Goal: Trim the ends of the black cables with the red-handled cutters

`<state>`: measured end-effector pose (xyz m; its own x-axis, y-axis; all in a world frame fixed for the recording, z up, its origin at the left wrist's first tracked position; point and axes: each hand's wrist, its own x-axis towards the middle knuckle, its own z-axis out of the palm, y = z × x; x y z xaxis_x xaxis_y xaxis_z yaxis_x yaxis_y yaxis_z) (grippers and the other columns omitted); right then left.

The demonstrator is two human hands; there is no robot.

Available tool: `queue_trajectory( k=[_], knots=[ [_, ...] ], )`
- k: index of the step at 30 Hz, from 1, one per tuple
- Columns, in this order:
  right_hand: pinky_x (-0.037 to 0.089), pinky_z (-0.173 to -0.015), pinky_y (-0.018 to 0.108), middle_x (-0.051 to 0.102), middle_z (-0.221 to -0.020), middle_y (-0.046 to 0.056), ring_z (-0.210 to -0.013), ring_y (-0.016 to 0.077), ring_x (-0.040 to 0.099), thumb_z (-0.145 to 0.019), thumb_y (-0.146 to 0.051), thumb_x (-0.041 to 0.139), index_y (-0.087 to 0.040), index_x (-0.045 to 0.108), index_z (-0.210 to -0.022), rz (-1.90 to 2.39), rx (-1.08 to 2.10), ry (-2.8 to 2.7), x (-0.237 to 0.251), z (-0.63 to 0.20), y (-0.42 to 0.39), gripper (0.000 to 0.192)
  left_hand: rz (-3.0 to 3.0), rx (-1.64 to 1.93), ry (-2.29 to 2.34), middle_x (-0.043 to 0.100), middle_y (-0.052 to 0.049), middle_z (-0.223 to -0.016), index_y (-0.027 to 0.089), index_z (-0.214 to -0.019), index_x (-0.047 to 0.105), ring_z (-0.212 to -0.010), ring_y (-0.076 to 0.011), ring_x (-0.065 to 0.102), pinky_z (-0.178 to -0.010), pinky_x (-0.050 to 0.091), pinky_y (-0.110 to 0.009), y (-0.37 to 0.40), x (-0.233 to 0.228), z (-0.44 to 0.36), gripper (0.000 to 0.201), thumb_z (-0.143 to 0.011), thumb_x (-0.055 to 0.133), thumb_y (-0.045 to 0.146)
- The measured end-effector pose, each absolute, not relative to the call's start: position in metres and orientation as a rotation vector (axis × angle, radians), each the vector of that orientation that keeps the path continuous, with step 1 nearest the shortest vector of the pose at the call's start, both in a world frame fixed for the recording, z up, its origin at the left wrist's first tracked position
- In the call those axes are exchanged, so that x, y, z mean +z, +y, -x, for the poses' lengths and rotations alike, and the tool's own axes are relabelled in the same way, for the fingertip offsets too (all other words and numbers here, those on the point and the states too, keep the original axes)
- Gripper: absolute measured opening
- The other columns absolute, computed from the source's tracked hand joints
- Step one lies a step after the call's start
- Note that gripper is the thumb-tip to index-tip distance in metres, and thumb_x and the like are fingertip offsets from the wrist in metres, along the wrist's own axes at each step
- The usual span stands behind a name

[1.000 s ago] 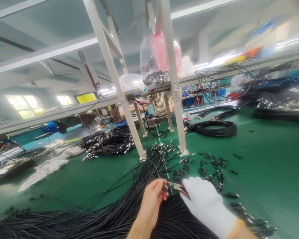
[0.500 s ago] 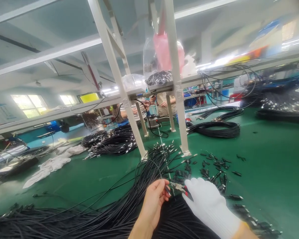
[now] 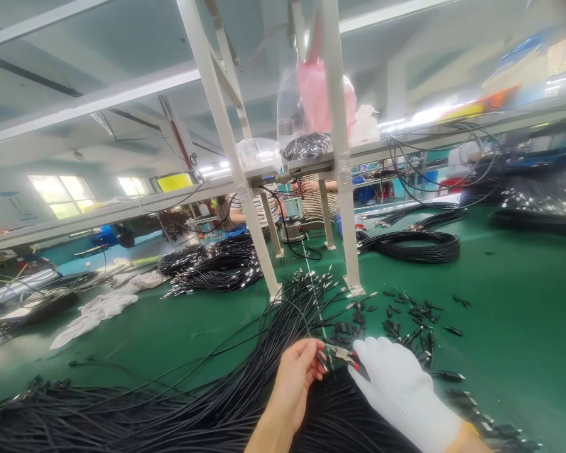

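Note:
My bare left hand (image 3: 298, 372) pinches a black cable (image 3: 306, 322) near its connector end, which pokes out past the fingertips. In a white glove, my right hand (image 3: 392, 377) is closed round red-handled cutting pliers (image 3: 340, 353). The pliers' metal jaws point left and lie right beside the left fingertips; whether they touch the cable I cannot tell. Under both hands spreads a thick bundle of black cables (image 3: 245, 371), its silvery plug ends fanned out beyond. Small black connector pieces (image 3: 417, 309) are scattered to the right of the pliers.
Pale metal legs (image 3: 351, 251) of a raised shelf stand on the green tabletop (image 3: 523, 296). Coiled cables (image 3: 412, 246) sit behind, with another heap (image 3: 217, 267) at left. A white cloth (image 3: 97, 314) lies left. Co-workers in striped shirts (image 3: 314, 198) are across the table.
The view has shifted slightly, so everything appears a little further right. Both hands keep nearly the same grip and position relative to each other.

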<state>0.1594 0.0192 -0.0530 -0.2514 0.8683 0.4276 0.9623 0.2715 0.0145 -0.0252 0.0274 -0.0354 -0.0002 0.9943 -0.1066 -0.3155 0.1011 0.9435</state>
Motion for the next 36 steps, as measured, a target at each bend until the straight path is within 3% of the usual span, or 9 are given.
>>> queue_trajectory(
  k=[10, 36],
  knots=[
    [0.047, -0.067, 0.038, 0.069, -0.087, 0.008, -0.079, 0.0285, 0.067, -0.095, -0.028, 0.052, -0.021, 0.069, -0.098, 1.721, -0.282, -2.259, -0.044, -0.158, 0.019, 0.019, -0.972, 1.28, 1.077, 0.067, 0.0, -0.065, 0.014, -0.075, 0.076, -0.056, -0.0098, 0.055, -0.056, 0.038, -0.024, 0.025, -0.031, 0.021, 0.058, -0.055, 0.088, 0.067],
    [0.049, -0.078, 0.042, 0.07, -0.102, 0.012, -0.095, 0.0309, 0.068, -0.098, -0.031, 0.048, -0.02, 0.069, -0.115, 1.904, -0.058, -2.359, -0.026, -0.152, 0.019, 0.029, -1.011, 1.244, 1.098, 0.065, 0.0, -0.065, 0.014, -0.076, 0.074, -0.057, -0.0107, 0.054, -0.057, 0.038, -0.025, 0.021, -0.026, 0.02, 0.062, -0.053, 0.086, 0.07]
  ],
)
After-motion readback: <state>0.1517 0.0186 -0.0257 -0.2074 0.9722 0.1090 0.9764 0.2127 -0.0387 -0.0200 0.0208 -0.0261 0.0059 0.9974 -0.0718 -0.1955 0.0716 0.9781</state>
